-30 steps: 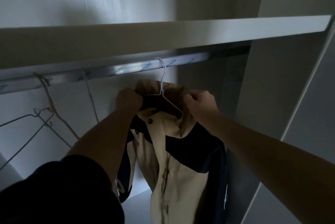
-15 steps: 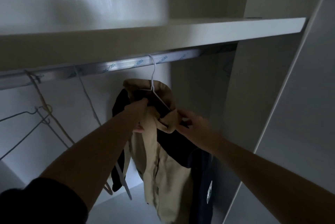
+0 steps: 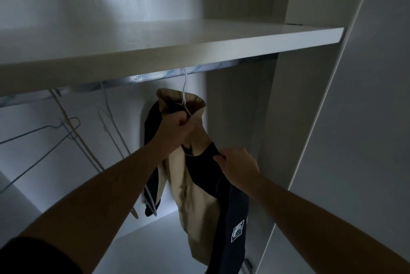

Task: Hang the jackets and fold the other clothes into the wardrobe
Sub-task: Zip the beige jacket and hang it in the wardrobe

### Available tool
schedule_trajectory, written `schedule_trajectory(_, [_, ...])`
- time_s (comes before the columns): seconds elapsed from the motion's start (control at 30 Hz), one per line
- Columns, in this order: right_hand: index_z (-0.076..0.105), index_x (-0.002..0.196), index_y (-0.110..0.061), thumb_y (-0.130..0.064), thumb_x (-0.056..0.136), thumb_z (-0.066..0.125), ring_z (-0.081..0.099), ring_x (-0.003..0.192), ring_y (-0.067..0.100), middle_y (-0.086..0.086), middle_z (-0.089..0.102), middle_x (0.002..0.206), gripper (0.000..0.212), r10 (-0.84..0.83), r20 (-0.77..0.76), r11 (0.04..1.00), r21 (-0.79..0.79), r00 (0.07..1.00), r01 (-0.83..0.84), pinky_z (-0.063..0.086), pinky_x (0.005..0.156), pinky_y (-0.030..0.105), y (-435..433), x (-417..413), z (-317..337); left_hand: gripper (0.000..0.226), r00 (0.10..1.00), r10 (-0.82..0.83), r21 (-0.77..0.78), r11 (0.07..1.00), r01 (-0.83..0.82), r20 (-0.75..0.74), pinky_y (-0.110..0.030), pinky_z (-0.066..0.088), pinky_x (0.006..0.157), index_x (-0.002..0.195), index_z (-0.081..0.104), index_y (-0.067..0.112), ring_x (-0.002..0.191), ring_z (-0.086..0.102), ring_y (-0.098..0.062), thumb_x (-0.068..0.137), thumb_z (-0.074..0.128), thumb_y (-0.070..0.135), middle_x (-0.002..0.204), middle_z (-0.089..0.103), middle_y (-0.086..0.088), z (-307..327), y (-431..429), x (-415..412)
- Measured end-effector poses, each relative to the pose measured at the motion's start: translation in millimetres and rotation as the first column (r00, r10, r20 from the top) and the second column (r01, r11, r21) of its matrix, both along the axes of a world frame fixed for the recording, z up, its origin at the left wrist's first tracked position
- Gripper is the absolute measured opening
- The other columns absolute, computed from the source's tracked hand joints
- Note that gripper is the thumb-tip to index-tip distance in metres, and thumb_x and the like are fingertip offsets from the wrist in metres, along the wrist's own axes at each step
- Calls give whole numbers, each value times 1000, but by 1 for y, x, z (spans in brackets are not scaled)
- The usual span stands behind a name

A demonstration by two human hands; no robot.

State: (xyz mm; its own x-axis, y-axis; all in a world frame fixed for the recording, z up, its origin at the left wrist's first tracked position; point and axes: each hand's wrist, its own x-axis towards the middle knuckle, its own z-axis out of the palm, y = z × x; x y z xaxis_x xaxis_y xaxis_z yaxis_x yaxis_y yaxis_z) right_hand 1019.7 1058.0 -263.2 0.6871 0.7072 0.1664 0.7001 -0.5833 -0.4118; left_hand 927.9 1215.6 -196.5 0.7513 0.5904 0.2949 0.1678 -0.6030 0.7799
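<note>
A beige and navy jacket (image 3: pixel 195 198) hangs inside the wardrobe on a white wire hanger (image 3: pixel 184 87), whose hook sits over the metal rail (image 3: pixel 155 77). My left hand (image 3: pixel 177 131) is closed on the jacket's collar just below the hanger's neck. Lower and to the right, my right hand (image 3: pixel 238 166) pinches the navy shoulder fabric. A white patch (image 3: pixel 237 230) shows on the navy sleeve that droops toward the bottom.
Several empty wire hangers (image 3: pixel 66 133) hang on the rail to the left. A white shelf (image 3: pixel 199 45) runs right above the rail. The wardrobe's side panel (image 3: pixel 299 118) and door edge stand close on the right. The wardrobe floor (image 3: pixel 155 240) lies below.
The camera has tilted down, so the shelf sits higher in view. My right hand slid from the collar down to the navy shoulder. My left hand stays gripping at the collar.
</note>
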Motion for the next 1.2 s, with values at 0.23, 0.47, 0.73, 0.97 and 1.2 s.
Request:
schedule_trajectory(0.23, [56,118,-8,-38,96,49,56,113,30,14,61,120,38,120,-163,974,-169,979,-148,44,92,34,-15,-20,-15,24,1000,22,-204,979,-25,-16,-20,38,80,116,62,11,95,51,-14,97,46,12,101,55,3,16,-1,11])
schedule_trajectory(0.47, [57,115,-5,-42,100,40,58,110,32,18,62,117,44,131,-270,913,-342,954,-222,45,91,37,-30,-31,-30,25,1000,4,-87,996,-4,-2,-23,39,82,109,65,4,95,55,-18,98,49,21,104,63,-9,21,-8,24])
schedule_trajectory(0.73, [56,116,-4,-38,102,37,59,105,34,20,62,114,42,65,-280,938,-311,958,-155,44,87,38,-39,-35,-26,34,995,-92,-98,991,94,31,-9,44,81,116,62,6,111,58,-19,90,47,-9,119,63,-12,20,-16,10])
schedule_trajectory(0.97, [55,113,-7,-37,102,37,60,105,31,16,62,113,37,23,-257,953,-285,966,-98,47,86,38,-40,-40,-31,43,995,1,-161,987,15,98,-16,40,73,114,63,2,84,54,-14,82,42,-18,86,58,-5,28,-13,1])
schedule_trajectory(1.2, [56,112,-9,-39,102,36,61,106,30,13,63,112,38,-44,-230,964,-266,972,-20,47,87,38,-42,-39,-35,47,970,-36,-289,951,107,241,-10,45,72,118,59,1,76,56,-7,81,43,-23,79,58,-2,31,-22,-8])
